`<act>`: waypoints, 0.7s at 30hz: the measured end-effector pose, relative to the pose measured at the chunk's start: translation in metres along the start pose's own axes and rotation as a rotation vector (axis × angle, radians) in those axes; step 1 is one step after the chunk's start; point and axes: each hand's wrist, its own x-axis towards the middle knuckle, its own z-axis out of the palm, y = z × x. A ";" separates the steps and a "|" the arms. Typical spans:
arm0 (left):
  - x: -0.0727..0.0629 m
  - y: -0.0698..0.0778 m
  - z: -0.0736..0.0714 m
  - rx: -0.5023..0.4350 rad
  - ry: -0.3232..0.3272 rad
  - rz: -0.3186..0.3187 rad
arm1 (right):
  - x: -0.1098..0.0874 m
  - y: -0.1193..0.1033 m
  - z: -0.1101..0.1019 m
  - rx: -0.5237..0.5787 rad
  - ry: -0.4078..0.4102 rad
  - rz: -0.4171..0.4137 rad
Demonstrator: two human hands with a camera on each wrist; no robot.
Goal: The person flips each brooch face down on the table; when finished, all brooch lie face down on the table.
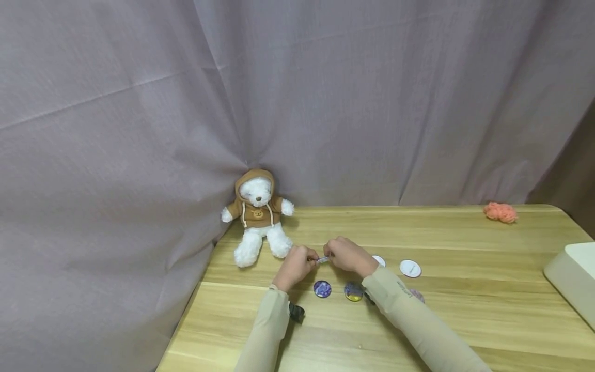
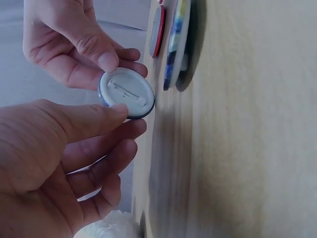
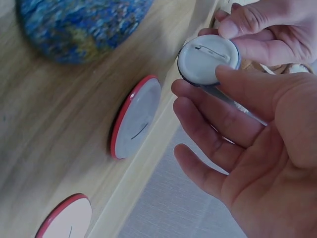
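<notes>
Both hands meet over the table, pinching one round pin badge (image 2: 130, 94) from opposite edges. Its white back and metal safety pin face up toward the wrist cameras. My left hand (image 1: 296, 267) holds one edge between thumb and fingers, the other fingers loosely bent below. On the opposite edge, my right hand (image 1: 349, 254) grips with thumb and forefinger, its remaining fingers spread beneath. Nearer the body, a purple badge (image 1: 322, 289) and a blue-and-yellow badge (image 1: 353, 291) lie picture side up. White-backed badges with red rims (image 3: 137, 119) lie beside the right hand.
A white teddy bear (image 1: 257, 217) in a brown hoodie sits at the back left against the grey curtain (image 1: 334, 103). Coral yarn (image 1: 500, 212) lies at the back right, and a white bin (image 1: 569, 274) stands at the right edge. A pinkish badge (image 1: 417, 295) lies partly behind the right sleeve.
</notes>
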 end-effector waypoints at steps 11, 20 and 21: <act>0.003 0.002 -0.001 -0.021 0.129 0.012 | 0.002 -0.005 0.003 0.049 0.068 0.043; 0.001 0.001 0.004 -0.049 0.095 -0.017 | 0.001 -0.005 0.009 0.086 0.063 0.084; 0.001 0.001 0.004 -0.050 0.091 -0.017 | 0.001 -0.004 0.010 0.080 0.065 0.083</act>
